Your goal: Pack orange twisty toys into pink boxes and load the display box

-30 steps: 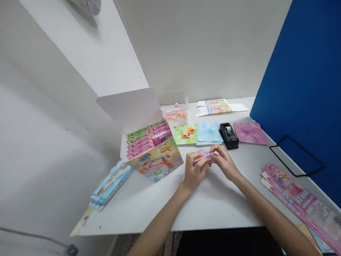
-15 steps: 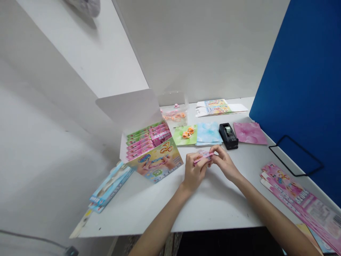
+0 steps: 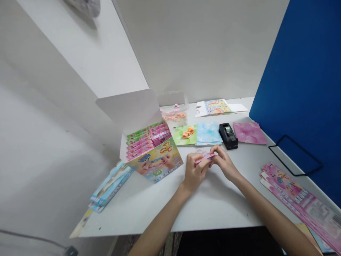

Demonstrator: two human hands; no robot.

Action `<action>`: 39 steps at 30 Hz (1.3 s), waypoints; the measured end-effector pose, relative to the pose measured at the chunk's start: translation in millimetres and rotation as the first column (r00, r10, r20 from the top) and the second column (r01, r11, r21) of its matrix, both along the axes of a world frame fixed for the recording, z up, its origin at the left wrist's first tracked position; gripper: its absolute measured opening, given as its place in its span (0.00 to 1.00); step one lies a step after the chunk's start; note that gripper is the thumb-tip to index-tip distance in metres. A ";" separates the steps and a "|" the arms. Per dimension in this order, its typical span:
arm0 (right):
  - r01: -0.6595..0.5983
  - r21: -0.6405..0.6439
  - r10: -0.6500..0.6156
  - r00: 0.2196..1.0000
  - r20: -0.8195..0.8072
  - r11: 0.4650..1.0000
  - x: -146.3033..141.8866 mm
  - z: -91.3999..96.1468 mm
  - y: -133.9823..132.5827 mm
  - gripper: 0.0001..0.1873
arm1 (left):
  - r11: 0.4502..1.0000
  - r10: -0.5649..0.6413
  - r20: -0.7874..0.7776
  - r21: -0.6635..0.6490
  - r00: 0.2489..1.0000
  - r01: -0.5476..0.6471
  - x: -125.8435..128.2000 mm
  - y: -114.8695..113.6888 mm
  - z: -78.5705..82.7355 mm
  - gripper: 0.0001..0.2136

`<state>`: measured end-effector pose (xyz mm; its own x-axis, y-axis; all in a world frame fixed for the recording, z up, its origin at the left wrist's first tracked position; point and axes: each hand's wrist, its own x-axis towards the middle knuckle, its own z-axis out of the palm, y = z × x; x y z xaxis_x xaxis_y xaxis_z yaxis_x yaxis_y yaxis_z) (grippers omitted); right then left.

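Between my two hands, above the middle of the table, is a small pink printed box [image 3: 205,156]. My left hand [image 3: 195,169] is closed round its left side. At the box's right end, the fingers of my right hand [image 3: 222,163] pinch its edge. Fingers cover much of the box. To the left stands an open display box [image 3: 157,161] with rows of pink and green small boxes [image 3: 140,147] inside. Just behind my hands lie a green card [image 3: 177,138] with orange twisted bands [image 3: 188,132] on it, blue cards [image 3: 209,133] and a black tape dispenser [image 3: 228,136].
A clear plastic tub [image 3: 174,113] with orange and pink pieces stands at the back. Flat printed cartons [image 3: 220,107] lie near the wall. Pink cards [image 3: 250,133] and flat pink cartons [image 3: 301,199] are on the right, blue packs [image 3: 110,186] on the left. A blue partition [image 3: 301,89] borders the right.
The pink box has tilted slightly, and the fingers of both hands have shifted a little on it. Everything else stays in place.
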<state>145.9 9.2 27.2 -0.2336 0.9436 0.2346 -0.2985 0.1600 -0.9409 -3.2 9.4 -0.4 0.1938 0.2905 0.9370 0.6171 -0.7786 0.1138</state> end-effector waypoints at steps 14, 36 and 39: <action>-0.062 0.023 0.063 0.998 -0.020 0.998 3.1 0.3 -1.6 0.06 | 1.000 -0.020 -0.006 -0.009 1.000 0.020 -1.5 -0.6 2.2 0.10; -0.066 0.053 0.066 0.998 -0.009 0.996 3.2 -0.3 -0.7 0.08 | 0.999 -0.021 0.013 -0.026 1.000 0.022 -1.3 -0.9 1.2 0.12; -0.063 0.072 0.065 0.998 -0.018 0.995 3.0 -2.1 0.0 0.06 | 0.999 -0.024 0.021 -0.028 1.000 0.024 -1.1 -1.4 1.5 0.12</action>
